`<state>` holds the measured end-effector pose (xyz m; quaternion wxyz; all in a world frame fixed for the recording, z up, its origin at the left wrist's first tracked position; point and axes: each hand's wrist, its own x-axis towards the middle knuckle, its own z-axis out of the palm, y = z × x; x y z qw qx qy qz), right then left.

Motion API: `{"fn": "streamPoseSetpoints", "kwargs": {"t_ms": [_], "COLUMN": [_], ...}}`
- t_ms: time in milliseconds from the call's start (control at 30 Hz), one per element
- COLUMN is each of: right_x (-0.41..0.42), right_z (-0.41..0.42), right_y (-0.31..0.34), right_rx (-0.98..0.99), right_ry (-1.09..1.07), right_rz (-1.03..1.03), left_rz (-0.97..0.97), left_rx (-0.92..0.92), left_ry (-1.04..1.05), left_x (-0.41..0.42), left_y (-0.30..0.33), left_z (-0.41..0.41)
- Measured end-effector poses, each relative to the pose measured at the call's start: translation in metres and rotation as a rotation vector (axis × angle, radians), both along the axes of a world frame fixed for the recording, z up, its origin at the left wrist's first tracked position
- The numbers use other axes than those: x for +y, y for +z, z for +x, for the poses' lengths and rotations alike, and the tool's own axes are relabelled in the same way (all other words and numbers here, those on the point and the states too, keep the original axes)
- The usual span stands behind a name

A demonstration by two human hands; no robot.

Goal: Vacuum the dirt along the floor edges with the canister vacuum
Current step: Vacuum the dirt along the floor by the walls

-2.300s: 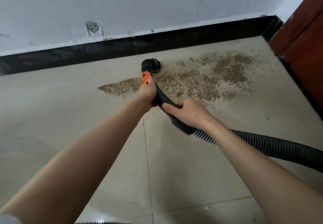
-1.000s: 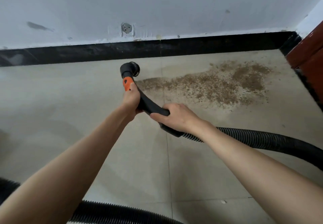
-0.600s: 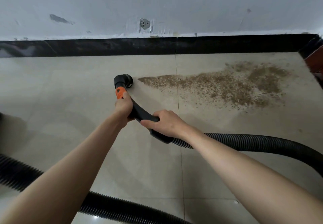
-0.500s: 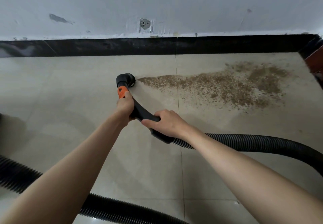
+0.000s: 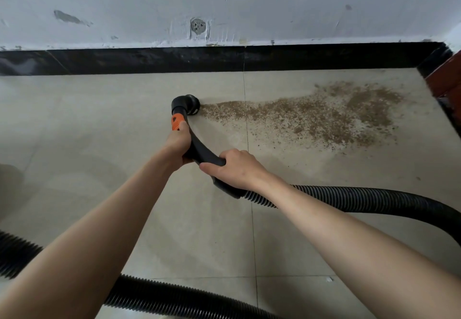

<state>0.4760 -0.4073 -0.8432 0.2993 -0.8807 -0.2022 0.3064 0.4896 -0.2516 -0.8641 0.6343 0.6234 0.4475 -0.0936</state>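
From the head camera, looking down at a pale tiled floor (image 5: 99, 124), both bare forearms reach up from the bottom edge toward the middle of the frame. The left hand (image 5: 177, 144) is wrapped around the curved black handle (image 5: 199, 149) of the vacuum, just below an orange collar (image 5: 176, 121), with the thumb lying up along that collar. The right hand (image 5: 237, 168) grips the same handle lower and further right, fingers curled over its top, at the point where the handle meets the ribbed black hose (image 5: 361, 200). From there the hose runs to the right edge of the frame and bends down out of sight; another stretch of hose (image 5: 159, 296) crosses the lower left, passing behind the left forearm. Above the orange collar sits the round black nozzle (image 5: 186, 104), just above centre, its mouth turned to the right and set against the left tip of the dirt (image 5: 324, 116). The dirt is a brown, grainy patch spreading across the upper right of the floor, narrow at the nozzle and widening toward the right corner, thickest at its far right end, with looser specks scattered along its lower margin. A glossy black skirting board (image 5: 224, 59) runs across the upper frame, well behind the nozzle, beneath a scuffed white wall (image 5: 274, 2) with a round patched mark at top centre. A reddish-brown wooden panel (image 5: 446, 77) shows at the right edge.
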Motion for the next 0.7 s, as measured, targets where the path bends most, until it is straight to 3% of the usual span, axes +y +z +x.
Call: {"fn": "streamPoseSetpoints", "kwargs": {"t_ms": [700], "right_x": [-0.008], "right_z": [0.0], "right_y": [0.014], "right_rx": [-0.002], "right_ry": [-0.006], "right_rz": [-0.053], "left_rz": [-0.064], "left_rx": [0.021], "left_ry": [-0.016], "left_x": [-0.013], "left_y": [0.01], "left_z": [0.001]}}
